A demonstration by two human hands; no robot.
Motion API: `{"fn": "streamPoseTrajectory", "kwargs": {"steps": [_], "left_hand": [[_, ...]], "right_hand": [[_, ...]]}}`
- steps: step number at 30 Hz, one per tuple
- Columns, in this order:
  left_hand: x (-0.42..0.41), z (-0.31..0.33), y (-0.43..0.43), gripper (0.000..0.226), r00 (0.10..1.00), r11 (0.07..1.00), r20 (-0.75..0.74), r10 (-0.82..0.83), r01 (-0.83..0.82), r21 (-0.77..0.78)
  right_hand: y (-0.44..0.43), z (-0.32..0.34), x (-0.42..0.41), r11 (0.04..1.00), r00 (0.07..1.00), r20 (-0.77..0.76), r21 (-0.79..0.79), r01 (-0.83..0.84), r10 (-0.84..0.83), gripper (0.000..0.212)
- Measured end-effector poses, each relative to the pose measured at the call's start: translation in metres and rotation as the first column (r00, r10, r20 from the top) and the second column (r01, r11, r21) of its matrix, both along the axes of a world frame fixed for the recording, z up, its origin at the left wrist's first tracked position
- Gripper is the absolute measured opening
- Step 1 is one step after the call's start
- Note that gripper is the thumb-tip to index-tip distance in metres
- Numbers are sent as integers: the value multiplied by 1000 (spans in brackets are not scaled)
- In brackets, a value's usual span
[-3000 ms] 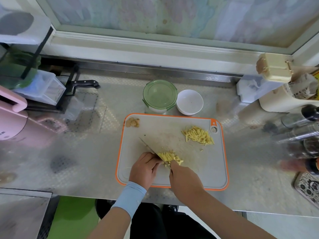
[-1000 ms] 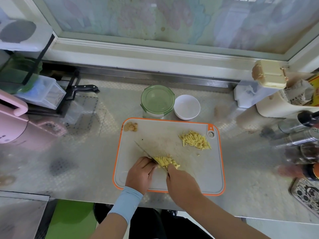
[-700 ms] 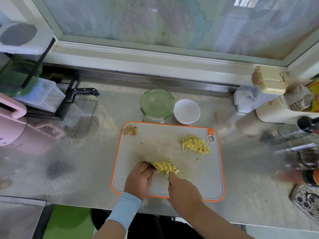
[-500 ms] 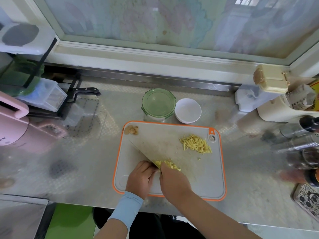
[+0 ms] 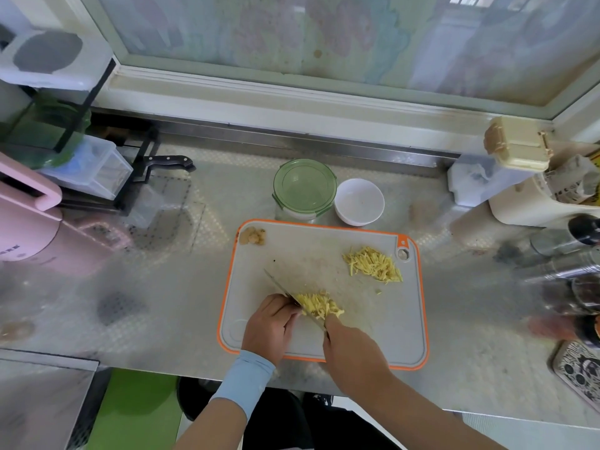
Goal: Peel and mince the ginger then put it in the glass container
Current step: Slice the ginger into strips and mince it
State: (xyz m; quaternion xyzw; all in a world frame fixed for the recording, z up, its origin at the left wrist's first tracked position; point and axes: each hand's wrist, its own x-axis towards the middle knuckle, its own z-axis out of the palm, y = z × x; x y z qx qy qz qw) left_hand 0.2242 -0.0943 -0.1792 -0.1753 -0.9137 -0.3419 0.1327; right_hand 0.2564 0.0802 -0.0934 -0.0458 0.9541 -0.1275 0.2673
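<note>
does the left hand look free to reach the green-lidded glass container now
Probably yes: the left hand rests curled beside the knife, and nothing stands on the cutting board between it and the glass container. Its lid is on.

Right grip [image 5: 352,350] is holding the knife [image 5: 285,292] by its handle, the blade slanting across the cutting board [image 5: 324,251] against a pile of ginger strips [image 5: 319,305]. Left grip [image 5: 269,323] is sitting curled just left of the blade, fingers touching it. A second ginger pile [image 5: 373,264] is lying near the board's far right corner. Glass container [image 5: 304,190], lid on, and white bowl [image 5: 359,202] are standing just behind the board.
</note>
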Motion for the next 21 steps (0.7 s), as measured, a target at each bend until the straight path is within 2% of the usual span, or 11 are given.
{"fn": "streamPoseTrajectory", "kwargs": {"steps": [2,12,21], "left_hand": [[0,0,-1,14,1000,1000,1,-4,4,3],[2,5,3,24,999,999,11,33,-32,-16],[2,1,0,15,999,999,8,43,-44,12]], "right_hand": [[-3,1,-1,1000,1000,1,4,2,-2,31],[-38,-5,-42,996,999,29,-83,32,-29,9],[-6,0,-5,995,997,-3,-65,75,-76,3]]}}
